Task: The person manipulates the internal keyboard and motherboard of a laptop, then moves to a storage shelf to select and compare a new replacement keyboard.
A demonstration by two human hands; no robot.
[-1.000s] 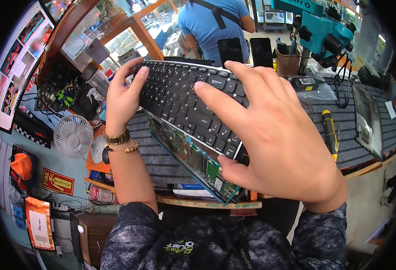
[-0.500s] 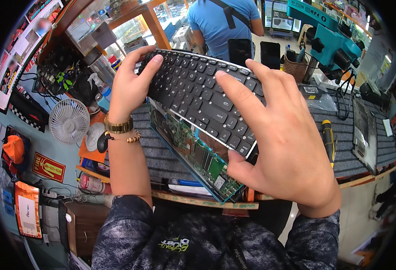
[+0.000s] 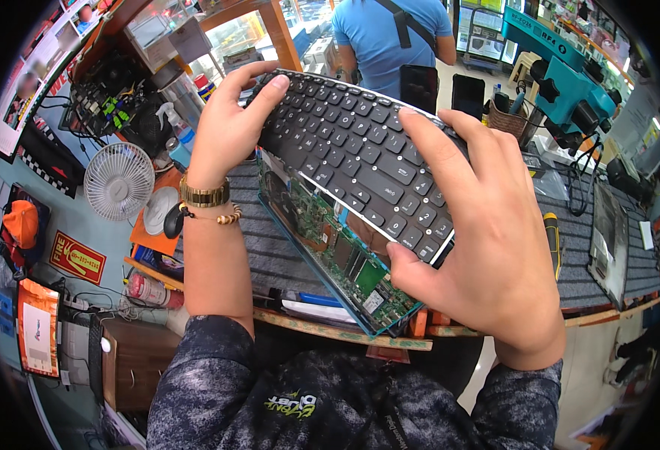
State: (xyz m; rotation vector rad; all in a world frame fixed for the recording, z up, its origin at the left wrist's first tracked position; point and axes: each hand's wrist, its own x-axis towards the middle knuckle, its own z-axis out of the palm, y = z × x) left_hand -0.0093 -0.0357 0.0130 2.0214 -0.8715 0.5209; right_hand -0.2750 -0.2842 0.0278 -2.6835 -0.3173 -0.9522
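A black laptop keyboard (image 3: 358, 161) is held up and tilted between my two hands, keys facing me. My left hand (image 3: 228, 131) grips its far left corner, thumb on the keys and fingers curled around the edge. Across the right end stretches my right hand (image 3: 491, 225), thumb at the near corner and fingers at the far edge. Below the keyboard lies an opened laptop base (image 3: 326, 244) showing a green circuit board; the keyboard hides its far part. I cannot tell whether the two touch.
On the ribbed grey mat (image 3: 570, 232) are a yellow-black screwdriver (image 3: 552, 244) and a flat laptop panel (image 3: 610, 244). Two dark phones stand beyond the keyboard. A teal microscope (image 3: 566, 90) is at the far right, a white fan (image 3: 118, 181) at left. A person in blue (image 3: 393, 37) stands beyond.
The whole view has shifted, so the bench appears farther right. My right index finger has slid slightly rightward along the keyboard. Both hands still hold it.
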